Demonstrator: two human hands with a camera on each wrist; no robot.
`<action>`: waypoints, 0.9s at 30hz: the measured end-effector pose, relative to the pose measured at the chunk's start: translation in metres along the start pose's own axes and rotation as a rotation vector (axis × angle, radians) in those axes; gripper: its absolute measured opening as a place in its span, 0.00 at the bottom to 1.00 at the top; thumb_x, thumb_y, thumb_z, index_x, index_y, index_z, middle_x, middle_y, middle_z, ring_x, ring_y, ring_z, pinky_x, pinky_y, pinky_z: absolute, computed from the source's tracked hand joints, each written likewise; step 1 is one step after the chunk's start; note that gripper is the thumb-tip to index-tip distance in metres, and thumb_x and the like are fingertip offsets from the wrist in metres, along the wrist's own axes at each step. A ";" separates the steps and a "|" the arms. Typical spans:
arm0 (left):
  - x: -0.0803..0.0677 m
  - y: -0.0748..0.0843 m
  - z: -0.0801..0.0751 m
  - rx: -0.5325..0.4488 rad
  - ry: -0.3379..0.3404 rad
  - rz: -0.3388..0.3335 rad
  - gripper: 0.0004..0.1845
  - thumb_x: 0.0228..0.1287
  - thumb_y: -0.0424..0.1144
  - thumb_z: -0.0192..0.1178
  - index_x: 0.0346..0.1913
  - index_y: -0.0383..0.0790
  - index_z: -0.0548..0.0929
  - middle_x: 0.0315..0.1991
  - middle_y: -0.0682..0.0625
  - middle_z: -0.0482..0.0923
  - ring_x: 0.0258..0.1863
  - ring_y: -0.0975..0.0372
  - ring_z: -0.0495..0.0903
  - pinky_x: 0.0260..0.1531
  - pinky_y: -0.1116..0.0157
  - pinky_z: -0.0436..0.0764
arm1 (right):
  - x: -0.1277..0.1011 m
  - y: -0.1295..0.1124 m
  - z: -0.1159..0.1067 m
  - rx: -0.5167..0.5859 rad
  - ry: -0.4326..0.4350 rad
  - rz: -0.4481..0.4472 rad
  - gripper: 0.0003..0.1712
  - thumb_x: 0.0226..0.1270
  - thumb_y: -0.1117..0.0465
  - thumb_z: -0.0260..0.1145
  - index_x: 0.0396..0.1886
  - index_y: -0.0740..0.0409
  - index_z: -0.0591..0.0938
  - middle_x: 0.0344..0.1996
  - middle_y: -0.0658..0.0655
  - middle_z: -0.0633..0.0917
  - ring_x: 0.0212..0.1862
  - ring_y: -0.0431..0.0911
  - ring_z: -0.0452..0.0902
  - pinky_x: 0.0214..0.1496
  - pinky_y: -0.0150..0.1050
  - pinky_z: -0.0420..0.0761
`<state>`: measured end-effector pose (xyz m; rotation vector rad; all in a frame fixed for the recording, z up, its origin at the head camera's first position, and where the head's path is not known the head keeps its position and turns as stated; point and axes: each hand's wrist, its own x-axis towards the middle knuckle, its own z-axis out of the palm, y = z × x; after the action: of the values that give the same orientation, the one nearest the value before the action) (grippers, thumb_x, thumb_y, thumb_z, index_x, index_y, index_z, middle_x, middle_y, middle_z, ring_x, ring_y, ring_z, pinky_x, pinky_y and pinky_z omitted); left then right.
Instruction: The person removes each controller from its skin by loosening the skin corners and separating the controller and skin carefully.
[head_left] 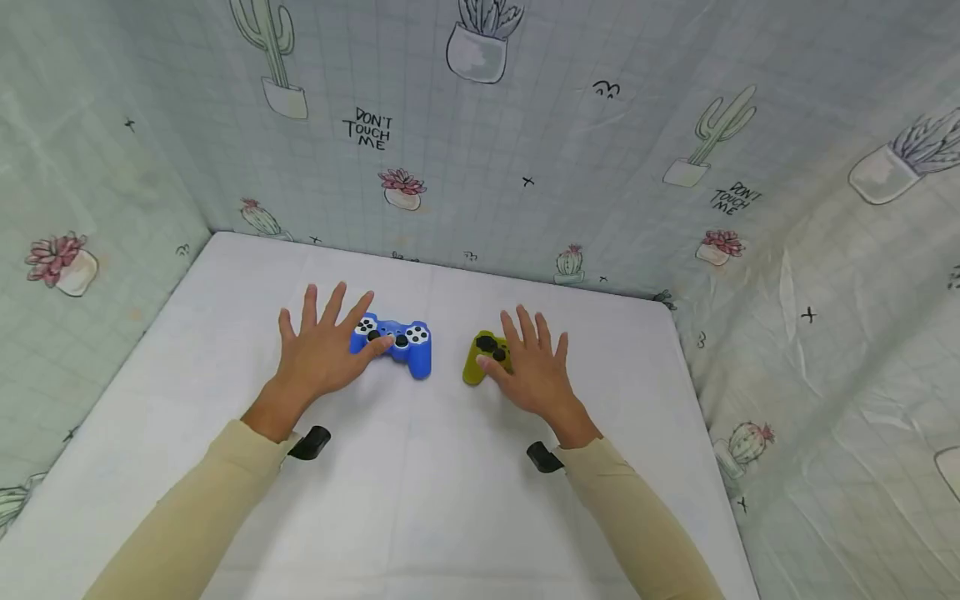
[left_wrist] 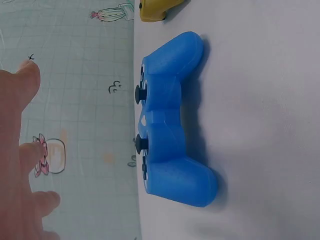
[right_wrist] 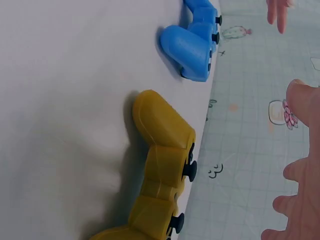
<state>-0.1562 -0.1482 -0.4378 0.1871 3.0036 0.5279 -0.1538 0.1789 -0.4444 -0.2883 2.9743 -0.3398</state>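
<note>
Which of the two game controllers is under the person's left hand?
The blue controller, on the white table. The left hand hovers open above its left side, while the yellow controller sits beneath the right hand.

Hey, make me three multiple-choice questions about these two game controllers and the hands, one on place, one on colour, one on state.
1. Where does the blue controller lie?
A. on the white table
B. on the cactus cloth wall
C. in a box

2. What colour is the controller under the right hand?
A. red
B. yellow
C. black

3. How are the left hand's fingers?
A. balled in a fist
B. curled round a cup
C. spread straight

Answers: 1 A, it rests flat on the table; 2 B, the yellow controller shows beside that hand; 3 C, the fingers fan out over the blue one.
</note>
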 end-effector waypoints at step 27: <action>0.001 -0.004 -0.002 0.024 -0.013 0.006 0.50 0.69 0.77 0.43 0.85 0.56 0.48 0.86 0.37 0.36 0.83 0.33 0.26 0.71 0.22 0.29 | -0.002 -0.015 0.010 -0.009 0.010 -0.044 0.51 0.75 0.28 0.52 0.87 0.43 0.47 0.87 0.55 0.44 0.87 0.61 0.35 0.80 0.76 0.37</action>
<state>-0.1579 -0.1521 -0.4373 0.2000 2.9984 0.4894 -0.1473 0.1623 -0.4506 -0.3552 2.9839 -0.3339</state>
